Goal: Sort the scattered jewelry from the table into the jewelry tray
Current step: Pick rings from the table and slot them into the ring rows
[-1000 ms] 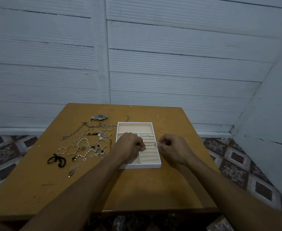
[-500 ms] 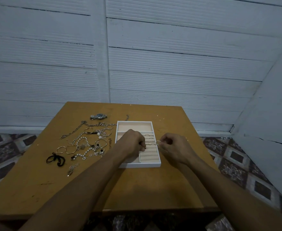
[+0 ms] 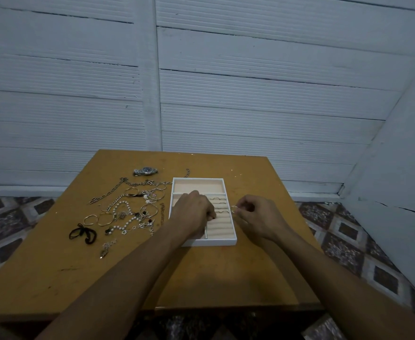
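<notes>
— Where is the jewelry tray found?

— The jewelry tray [image 3: 209,242] is set near the middle of the worktop [image 3: 201,278]. A plain compartment is seen at its far end, and padded ring rolls are laid along its right side. A few rings [image 3: 216,199] are lodged in the far rolls.

— How is the left hand held?

— The left hand [image 3: 193,212] is laid over the tray's left part. Its fingers are curled downward and its fingertips are pressed against the ring rolls. Whether anything is pinched beneath it cannot be told.

— And the right hand?

— The right hand [image 3: 258,217] is held at the tray's right rim. A ring [image 3: 233,208] is pinched between thumb and forefinger, just above that rim and beside the rolls.

— What is seen outside the tray?

— The scattered jewelry is spread on the worktop to the left of the tray. A watch [image 3: 145,171] is placed farthest away, with a long chain [image 3: 108,193] below it. A pearl bracelet [image 3: 122,207] is tangled among gold hoops [image 3: 104,219] and smaller pieces. A black cord [image 3: 82,233] is placed at the left of the spread, and a small pendant [image 3: 106,249] is seen nearest the person.
</notes>
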A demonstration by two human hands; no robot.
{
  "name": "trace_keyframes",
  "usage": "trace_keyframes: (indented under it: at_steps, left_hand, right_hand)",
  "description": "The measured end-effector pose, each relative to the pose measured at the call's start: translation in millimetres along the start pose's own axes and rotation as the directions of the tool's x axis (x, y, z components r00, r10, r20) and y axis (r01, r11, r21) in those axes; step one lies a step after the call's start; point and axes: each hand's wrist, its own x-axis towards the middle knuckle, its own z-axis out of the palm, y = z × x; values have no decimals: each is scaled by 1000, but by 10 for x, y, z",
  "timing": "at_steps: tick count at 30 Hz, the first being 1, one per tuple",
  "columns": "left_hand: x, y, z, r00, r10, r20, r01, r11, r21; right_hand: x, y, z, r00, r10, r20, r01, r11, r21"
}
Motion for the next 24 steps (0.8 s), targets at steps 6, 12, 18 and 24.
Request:
trace_keyframes:
  at_steps: [6,12,18,24]
  left_hand:
    - [1,18,-11,1000,-2,-12,2,1000,28]
    - [1,-43,3,1000,-26,9,26,997,-70]
    - [-18,-62,55,989,-141,-43,131,976,-176]
    - [-10,-30,69,949,-316,9,301,895,-330]
  right_hand:
    - [0,-54,14,1000,-7,4,7,1000,-8]
    - [-13,-115,-3,1000,-26,2,26,1000,-4]
    - [-28,-108,-32,1000,-21,3,21,1000,14]
    - [-32,-70,-13,1000,-10,7,10,1000,-1]
